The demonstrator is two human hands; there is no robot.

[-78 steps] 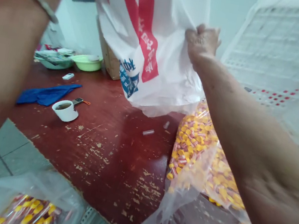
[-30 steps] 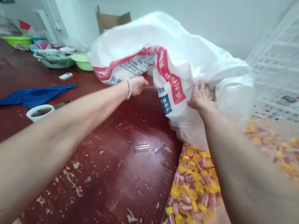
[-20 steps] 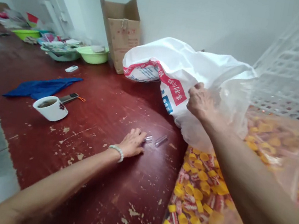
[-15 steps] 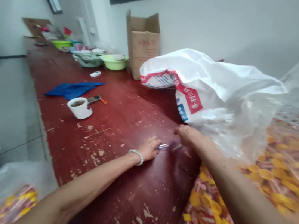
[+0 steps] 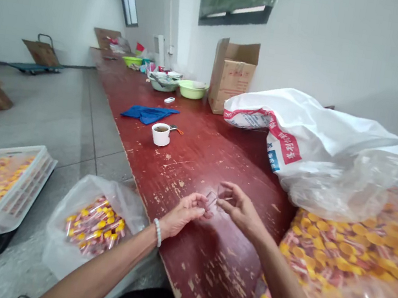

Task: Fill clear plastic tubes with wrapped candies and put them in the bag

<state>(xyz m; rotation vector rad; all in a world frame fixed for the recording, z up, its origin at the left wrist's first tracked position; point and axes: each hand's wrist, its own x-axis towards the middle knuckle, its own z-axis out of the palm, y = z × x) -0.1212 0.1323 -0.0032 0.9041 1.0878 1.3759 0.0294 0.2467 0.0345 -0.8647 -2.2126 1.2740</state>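
Above the worn red table (image 5: 197,275), my left hand (image 5: 185,213), with a beaded bracelet at the wrist, pinches a small clear plastic tube-like piece (image 5: 210,199). Facing it, my right hand (image 5: 241,210) is curled with thumb and fingers around another thin transparent piece (image 5: 221,193). The two pieces almost meet between my hands; whether they touch I cannot tell. Close by my right forearm lies a large heap of yellow-capped items with pink contents (image 5: 334,246). A white printed sack (image 5: 323,126) and clear plastic film lie just behind that heap.
Left of the table, a plastic bag (image 5: 61,228) of yellow-capped tubes (image 5: 100,224) and a white crate (image 5: 33,183) stand on the floor. Farther along the table are a white cup (image 5: 160,136), a blue cloth (image 5: 149,114), basins (image 5: 192,90) and a cardboard box (image 5: 233,81).
The view has swung left and down, bringing the floor bag and crate more into sight. My right hand has come off the heap's edge, and both hands are now raised close together.
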